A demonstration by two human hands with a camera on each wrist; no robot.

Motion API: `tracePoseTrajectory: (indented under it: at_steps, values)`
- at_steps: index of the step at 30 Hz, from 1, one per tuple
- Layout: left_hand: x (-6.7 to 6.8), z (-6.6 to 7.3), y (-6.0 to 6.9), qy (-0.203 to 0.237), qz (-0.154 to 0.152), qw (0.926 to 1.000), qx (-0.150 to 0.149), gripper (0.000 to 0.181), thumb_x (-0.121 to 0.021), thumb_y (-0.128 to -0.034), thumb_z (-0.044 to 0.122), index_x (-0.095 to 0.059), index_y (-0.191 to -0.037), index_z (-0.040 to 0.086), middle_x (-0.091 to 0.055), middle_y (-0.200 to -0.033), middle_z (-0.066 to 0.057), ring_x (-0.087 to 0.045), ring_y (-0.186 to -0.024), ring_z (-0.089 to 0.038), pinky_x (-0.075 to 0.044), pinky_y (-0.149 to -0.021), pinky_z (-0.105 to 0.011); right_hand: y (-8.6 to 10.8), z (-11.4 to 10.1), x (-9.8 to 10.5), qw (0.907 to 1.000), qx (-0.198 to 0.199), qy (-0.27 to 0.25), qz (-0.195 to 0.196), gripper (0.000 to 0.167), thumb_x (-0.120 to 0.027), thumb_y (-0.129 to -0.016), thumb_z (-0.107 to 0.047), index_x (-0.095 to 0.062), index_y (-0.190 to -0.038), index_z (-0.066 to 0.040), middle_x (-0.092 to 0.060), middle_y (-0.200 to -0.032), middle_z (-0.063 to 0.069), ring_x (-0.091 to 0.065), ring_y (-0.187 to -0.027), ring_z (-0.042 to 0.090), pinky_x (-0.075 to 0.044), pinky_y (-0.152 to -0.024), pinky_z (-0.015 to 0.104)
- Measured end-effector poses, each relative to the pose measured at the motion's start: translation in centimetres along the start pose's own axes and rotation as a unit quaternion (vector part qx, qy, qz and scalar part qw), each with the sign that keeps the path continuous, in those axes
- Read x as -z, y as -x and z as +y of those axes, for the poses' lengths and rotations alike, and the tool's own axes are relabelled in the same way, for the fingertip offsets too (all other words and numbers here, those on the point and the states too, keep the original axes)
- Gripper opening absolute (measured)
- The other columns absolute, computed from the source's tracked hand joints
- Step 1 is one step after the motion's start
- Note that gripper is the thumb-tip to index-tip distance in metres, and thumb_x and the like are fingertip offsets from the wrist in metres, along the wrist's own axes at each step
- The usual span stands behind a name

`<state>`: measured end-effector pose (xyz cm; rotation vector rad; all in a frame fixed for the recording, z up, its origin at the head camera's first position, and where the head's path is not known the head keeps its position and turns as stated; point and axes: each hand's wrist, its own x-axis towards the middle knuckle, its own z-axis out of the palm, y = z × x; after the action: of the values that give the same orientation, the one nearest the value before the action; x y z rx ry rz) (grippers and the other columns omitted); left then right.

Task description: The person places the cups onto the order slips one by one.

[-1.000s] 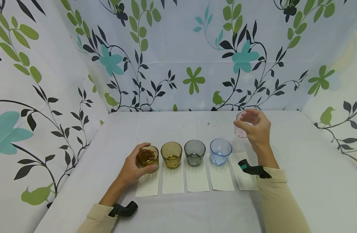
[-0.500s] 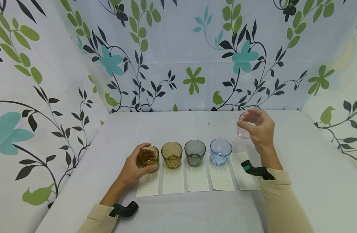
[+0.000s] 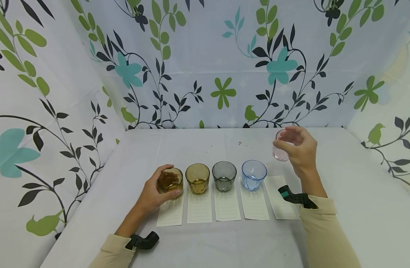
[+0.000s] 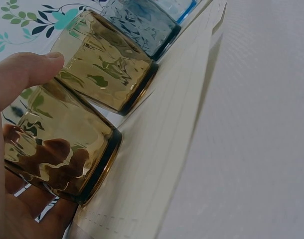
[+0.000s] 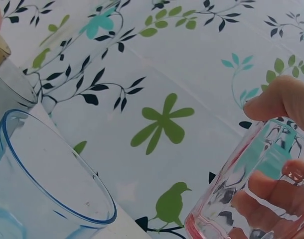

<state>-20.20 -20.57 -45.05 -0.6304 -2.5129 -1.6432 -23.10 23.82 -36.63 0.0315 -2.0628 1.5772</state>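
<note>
My left hand (image 3: 154,189) curls around the leftmost amber glass (image 4: 67,144), which stands at the top of a lined paper slip (image 3: 170,215). To its right, in a row, are a second amber glass (image 3: 197,178), a grey glass (image 3: 224,176) and a blue glass (image 3: 253,175). Behind and to the right of the blue glass, my right hand (image 3: 298,149) grips a clear pink glass (image 5: 241,194) between thumb and fingers. In the right wrist view that glass is tilted, its fingers showing through. Whether it touches the table cannot be told.
Several paper slips lie side by side; the rightmost slip (image 3: 281,197) has no glass on it and is partly covered by the right wrist camera (image 3: 297,197). A white cloth covers the table (image 3: 205,245). Leaf-patterned curtains (image 3: 221,63) stand behind and at both sides.
My right hand has shifted slightly to the right with the pink glass, slowing in the last half second. The left hand and the row of glasses stay in place.
</note>
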Motion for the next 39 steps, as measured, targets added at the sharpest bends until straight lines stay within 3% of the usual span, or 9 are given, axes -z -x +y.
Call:
tracePoseTrajectory:
  at_steps: [12,27,33,39]
  values:
    - [0.02,0.09,0.01,0.001,-0.002,1.0,-0.001,0.078,-0.084,-0.083,0.018,-0.043,-0.149,0.027,-0.06,-0.131,-0.011,-0.059,-0.12,-0.03,-0.044,-0.103,-0.057,0.09,-0.06,0.51,0.999,0.015,-0.006,-0.042,0.044,-0.078,-0.085,-0.006,-0.06,-0.125,-0.001,-0.068,-0.106,0.006,-0.063,-0.102,0.014,-0.049,-0.09,0.027]
    - [0.01,0.29,-0.01,-0.005,-0.001,1.0,0.0,0.078,-0.084,-0.083,0.019,-0.043,-0.149,0.029,-0.06,-0.131,-0.009,-0.059,-0.119,-0.028,-0.046,-0.102,-0.054,0.17,0.06,0.89,0.9928,0.017,0.018,-0.117,0.046,-0.08,-0.086,-0.007,-0.058,-0.124,0.002,-0.069,-0.106,0.006,-0.064,-0.103,0.016,-0.048,-0.095,0.034]
    - [0.01,0.31,-0.01,-0.002,-0.002,1.0,0.002,0.078,-0.084,-0.0831,0.019,-0.043,-0.148,0.028,-0.06,-0.131,-0.009,-0.06,-0.119,-0.029,-0.047,-0.102,-0.052,0.15,0.36,0.96,0.9899,0.02,0.021,-0.138,0.045,-0.08,-0.085,-0.005,-0.057,-0.124,0.003,-0.069,-0.106,0.008,-0.065,-0.101,0.017,-0.05,-0.091,0.022]
    - [0.04,0.22,-0.01,-0.001,-0.003,1.0,0.002,0.078,-0.084,-0.0834,0.019,-0.042,-0.149,0.028,-0.06,-0.131,-0.01,-0.06,-0.118,-0.029,-0.048,-0.101,-0.05,0.22,0.46,1.01,0.9879,0.016,-0.001,-0.154,0.045,-0.078,-0.087,-0.005,-0.056,-0.124,0.004,-0.069,-0.105,0.0,-0.065,-0.101,0.014,-0.051,-0.088,0.016]
